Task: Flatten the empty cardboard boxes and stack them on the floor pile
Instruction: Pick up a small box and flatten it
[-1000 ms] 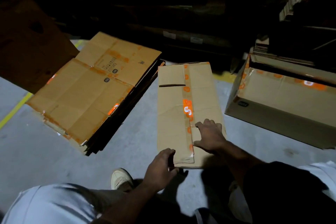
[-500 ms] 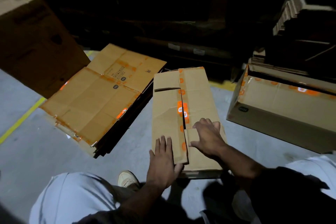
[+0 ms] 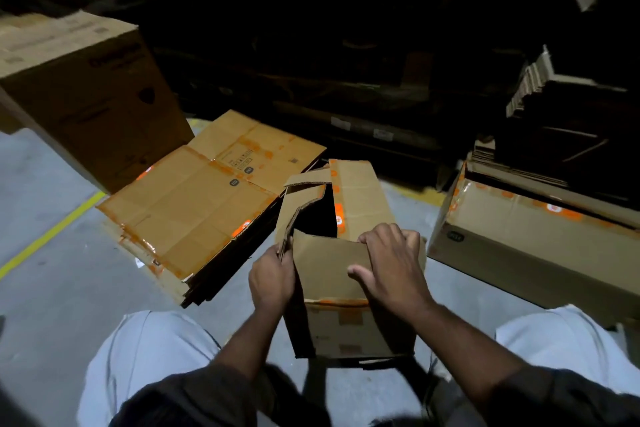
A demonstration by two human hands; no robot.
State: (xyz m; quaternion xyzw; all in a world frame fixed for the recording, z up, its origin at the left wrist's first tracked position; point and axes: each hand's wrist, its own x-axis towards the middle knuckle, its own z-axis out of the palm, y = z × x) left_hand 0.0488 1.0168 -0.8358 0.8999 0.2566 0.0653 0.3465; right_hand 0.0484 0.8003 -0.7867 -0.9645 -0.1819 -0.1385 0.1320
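Small cardboard box [image 3: 360,208] sits on the grey floor [image 3: 62,288] between my knees, top flaps pulled apart, dark inside showing. My left hand [image 3: 272,279] pinches the edge of the left flap; my right hand [image 3: 391,265] curls its fingers over the top edge of the near flap [image 3: 325,267], thumb on its face. Orange tape with a white logo runs along the box seam, logo too blurry to read. Pile of flattened boxes [image 3: 194,204] lies just left of the box, orange tape on it, small printed label and dark stickers unreadable. Big closed carton [image 3: 79,94] behind the pile, print blurred. Open carton [image 3: 533,236] on the right, dark oval sticker unreadable. Yellow floor line [image 3: 52,229] far left.
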